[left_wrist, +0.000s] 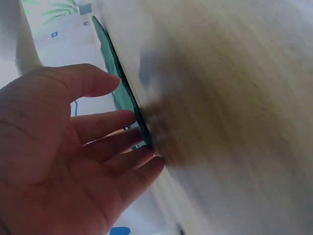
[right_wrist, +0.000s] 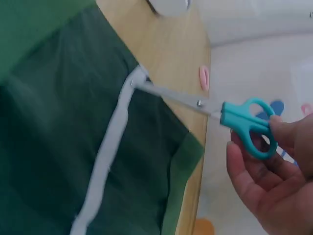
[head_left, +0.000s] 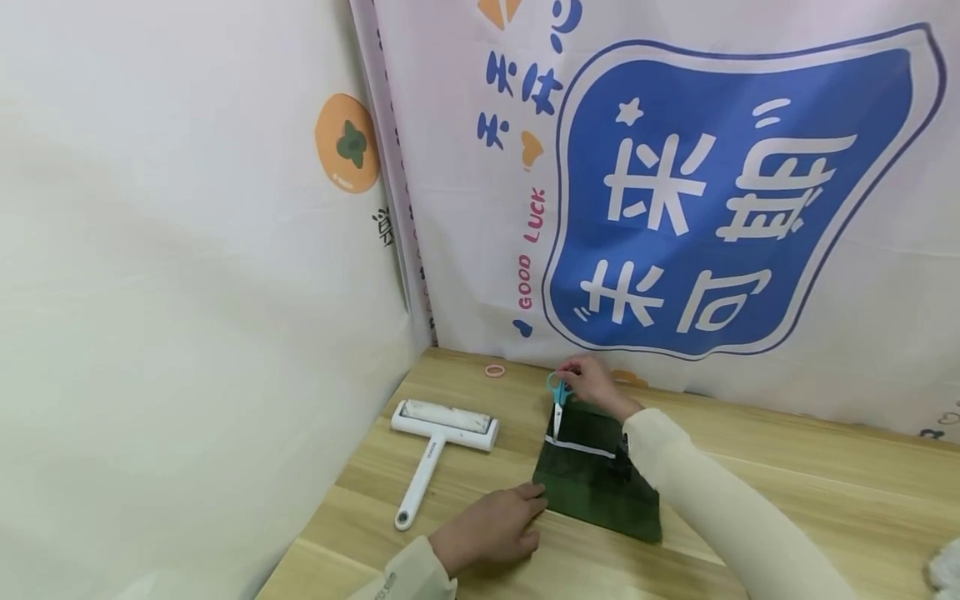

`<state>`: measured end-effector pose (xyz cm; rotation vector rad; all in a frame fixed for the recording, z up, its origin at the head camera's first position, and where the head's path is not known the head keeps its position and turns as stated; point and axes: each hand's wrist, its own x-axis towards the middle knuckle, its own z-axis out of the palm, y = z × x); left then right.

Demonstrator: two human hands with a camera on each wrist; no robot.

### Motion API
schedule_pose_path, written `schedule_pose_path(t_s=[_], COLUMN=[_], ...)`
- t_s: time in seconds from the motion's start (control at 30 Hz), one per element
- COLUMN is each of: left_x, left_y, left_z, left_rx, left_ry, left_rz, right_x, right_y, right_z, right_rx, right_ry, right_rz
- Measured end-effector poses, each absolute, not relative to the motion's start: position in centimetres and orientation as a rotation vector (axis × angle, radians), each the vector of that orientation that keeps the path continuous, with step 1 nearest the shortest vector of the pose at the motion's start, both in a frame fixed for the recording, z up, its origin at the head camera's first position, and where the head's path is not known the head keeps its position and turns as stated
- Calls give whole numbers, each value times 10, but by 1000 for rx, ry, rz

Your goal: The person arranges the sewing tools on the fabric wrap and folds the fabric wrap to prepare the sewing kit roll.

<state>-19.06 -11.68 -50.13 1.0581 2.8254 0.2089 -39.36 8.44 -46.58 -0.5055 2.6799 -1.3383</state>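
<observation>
My right hand pinches the teal handle of a small pair of scissors between thumb and fingers. The blades look closed, their tip touching one end of a white strip that runs across a dark green piece of fabric. This fabric lies on the wooden table, partly covered by the right forearm. At its near left corner my left hand rests on the table. Its fingertips touch the fabric's edge, as the left wrist view shows, with the thumb held apart from the other fingers.
On the wooden table, left of the fabric, lies a white lint roller. A pink ring sits near the back edge. White printed cloth hangs behind and on the left. Something white and fluffy shows at the right edge.
</observation>
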Motion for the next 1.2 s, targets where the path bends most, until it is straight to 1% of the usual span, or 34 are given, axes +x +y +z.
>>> schedule_pose_path(t_s=[0.13,0.33,0.47,0.83,1.1,1.2], left_x=[-192,-191,-191,-197,-197,-197], left_y=[-116,-115,-114,-116,-113,-112], left_z=[-504,-506,-504,-506,-506,-506], left_rx=[1057,989,945,868,853,866], left_ry=[2806,2808,2812,2817,2770,2770], left_rz=[268,346,378,483,464,455], right_x=[-400,-399,-392,-372,-368,-367], right_y=[95,104,103,95,106,109], right_z=[-472,-502,-512,-510,-519,-521], right_rx=[-399,-369,-435,-670,-792,-765], right_ry=[2688,2647,2645,2776,2757,2732], right_rz=[-1378,-1254,-1117,-915,-997,-1021])
